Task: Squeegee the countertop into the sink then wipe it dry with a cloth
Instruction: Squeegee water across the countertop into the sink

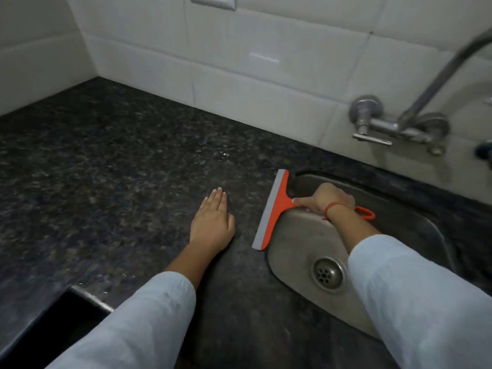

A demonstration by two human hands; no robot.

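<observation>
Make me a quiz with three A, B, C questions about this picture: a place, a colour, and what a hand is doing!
1. Where is the squeegee? A. beside the sink's left edge B. on the wall C. on the floor
2. What colour is its handle? A. blue B. orange C. green
3. What is the left hand doing? A. holding a cloth B. turning the tap C. resting flat on the countertop

1 A: its blade lies along the sink's rim.
2 B: the frame is bright orange.
3 C: it lies flat on the dark stone, holding nothing.
</observation>
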